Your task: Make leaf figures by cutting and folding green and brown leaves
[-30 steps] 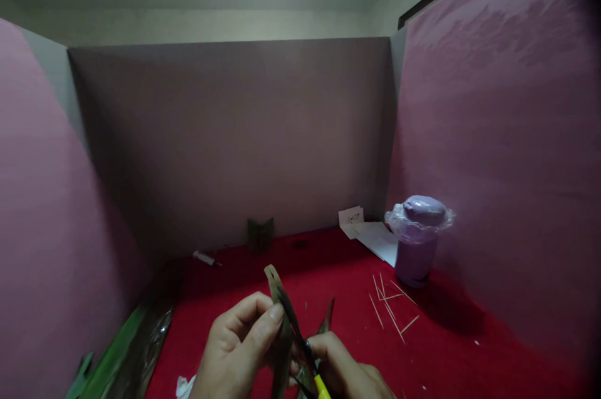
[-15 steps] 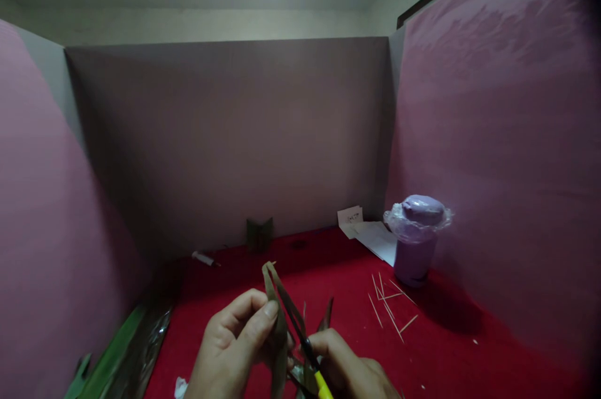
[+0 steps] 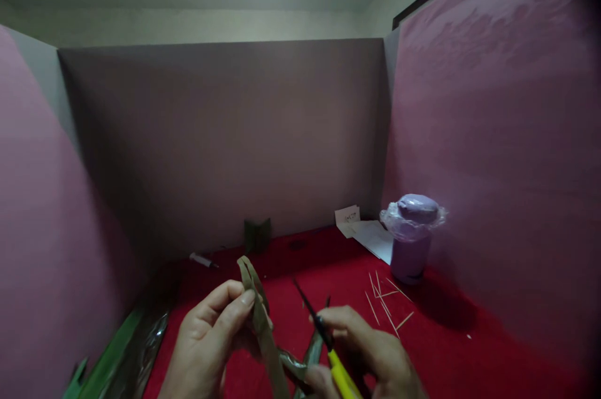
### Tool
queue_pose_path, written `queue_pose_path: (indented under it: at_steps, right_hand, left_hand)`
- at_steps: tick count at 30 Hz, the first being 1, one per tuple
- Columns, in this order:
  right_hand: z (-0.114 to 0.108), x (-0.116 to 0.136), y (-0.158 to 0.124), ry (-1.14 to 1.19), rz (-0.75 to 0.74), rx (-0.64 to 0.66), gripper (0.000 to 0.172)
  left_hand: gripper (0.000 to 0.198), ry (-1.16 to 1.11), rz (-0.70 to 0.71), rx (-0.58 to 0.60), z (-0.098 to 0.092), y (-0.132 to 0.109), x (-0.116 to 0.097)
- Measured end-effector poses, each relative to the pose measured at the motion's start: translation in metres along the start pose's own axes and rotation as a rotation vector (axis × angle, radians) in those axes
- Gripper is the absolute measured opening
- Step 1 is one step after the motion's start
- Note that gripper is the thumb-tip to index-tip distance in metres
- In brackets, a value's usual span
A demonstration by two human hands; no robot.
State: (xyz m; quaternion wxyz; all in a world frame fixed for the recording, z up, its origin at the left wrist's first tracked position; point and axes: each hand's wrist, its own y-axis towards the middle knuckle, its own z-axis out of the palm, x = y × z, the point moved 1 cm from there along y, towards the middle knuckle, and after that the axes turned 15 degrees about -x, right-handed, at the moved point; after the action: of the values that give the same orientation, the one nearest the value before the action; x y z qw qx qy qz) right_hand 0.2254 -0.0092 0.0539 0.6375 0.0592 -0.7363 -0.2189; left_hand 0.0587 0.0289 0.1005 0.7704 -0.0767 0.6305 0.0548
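My left hand [image 3: 211,333] pinches a folded olive-brown strip [image 3: 263,342], which looks like leaf, between thumb and fingers. The fold points upward above the thumb, and the long end hangs toward the bottom edge. My right hand [image 3: 370,349] is closed round scissors with yellow handles [image 3: 342,377]. A dark blade [image 3: 306,300] points up and left, apart from the strip. Between the hands, low down, are glossy dark strips [image 3: 293,361]; what holds them I cannot tell.
Several toothpicks [image 3: 385,305] lie right on the red cloth [image 3: 441,349]. Behind them stands a purple container [image 3: 410,255] topped with plastic wrap, beside white papers [image 3: 373,239]. A syringe [image 3: 203,260] and a small green folded piece [image 3: 257,235] are at the back. Green leaves [image 3: 113,349] lie left.
My right hand and the scissors have moved right, away from the strip. My left hand has shifted left and slightly up with the folded strip in it.
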Motion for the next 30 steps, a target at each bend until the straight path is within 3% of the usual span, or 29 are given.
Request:
queue_pose_path:
  at_steps: [3,7,14,25,30]
  right_hand:
    - [-0.005,0.003,0.012,0.181,0.124,-0.046,0.026]
    - [-0.009,0.006,0.022,0.398,0.313,0.036,0.040]
    - [-0.006,0.000,0.022,0.567,0.432,-0.018,0.051]
    - [-0.007,-0.004,0.022,0.560,0.464,-0.049,0.048]
    - [-0.010,-0.004,0.025,0.498,0.388,-0.082,0.045]
  left_hand:
    - [0.018,0.005,-0.055,0.094,0.006,-0.003,0.006]
    - [0.019,0.043,-0.127,0.225,0.015,-0.009,0.021]
    - [0.021,0.116,-0.144,0.350,0.024,-0.012,0.042]
    - [0.020,0.076,-0.145,0.227,0.026,-0.010,0.039]
    - [0.019,0.068,-0.111,0.186,0.025,-0.009,0.037]
